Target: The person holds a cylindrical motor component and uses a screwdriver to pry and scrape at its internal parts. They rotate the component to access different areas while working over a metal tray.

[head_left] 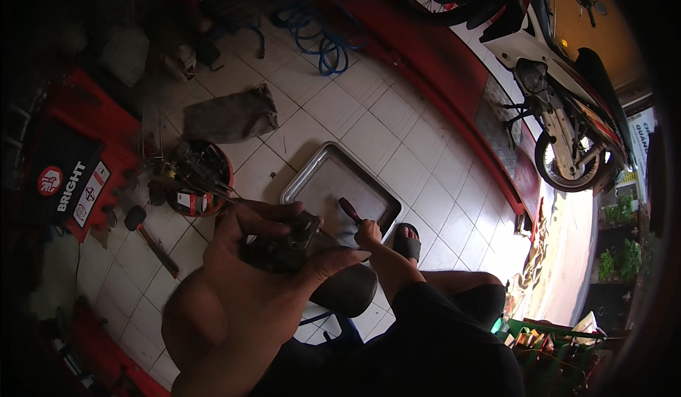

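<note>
My left hand (266,276), raised close in front of me, is closed around a blocky, dark metal part (303,230) with a hole in its lighter end. Much of that part lies in shadow or behind my fingers, so its exact kind is unclear. Farther right and lower down, my right hand (367,235) grips a tool with a dark red handle (348,210). The handle points up and away from my fist; the tool's other end cannot be made out. Below both hands lies a shallow metal tray (328,150) on the tiled floor.
Left of the tray stands a round red container (225,161) full of tools, with a mallet (151,241) nearby. A grey cloth (230,115) and a coiled blue hose (326,46) lie beyond. A red motorcycle lift (433,53) and a parked motorcycle (560,102) stand right.
</note>
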Demonstrator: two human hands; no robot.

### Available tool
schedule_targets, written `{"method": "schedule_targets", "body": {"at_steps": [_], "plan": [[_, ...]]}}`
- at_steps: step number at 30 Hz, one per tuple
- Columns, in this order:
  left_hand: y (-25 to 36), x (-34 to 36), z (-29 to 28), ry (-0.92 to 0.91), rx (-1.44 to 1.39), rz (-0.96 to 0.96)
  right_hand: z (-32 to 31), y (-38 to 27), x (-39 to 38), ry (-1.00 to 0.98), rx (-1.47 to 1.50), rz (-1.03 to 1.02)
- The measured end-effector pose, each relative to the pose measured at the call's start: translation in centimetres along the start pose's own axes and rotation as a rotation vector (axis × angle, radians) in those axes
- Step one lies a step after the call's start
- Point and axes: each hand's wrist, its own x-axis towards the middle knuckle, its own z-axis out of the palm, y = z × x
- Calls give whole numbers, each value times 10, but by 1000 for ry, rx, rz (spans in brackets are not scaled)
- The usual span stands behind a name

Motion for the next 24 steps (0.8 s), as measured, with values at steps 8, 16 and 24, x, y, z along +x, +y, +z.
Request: {"method": "schedule_targets", "body": {"at_steps": [8,16,24], "plan": [[-5,8,10,-160,41,-23,7,3,20,12,132,88],[-3,4,19,-231,97,116,-15,29,29,85,198,-57],[-8,-7,25,-461,71,360,-195,19,-61,257,376,-434]]}}
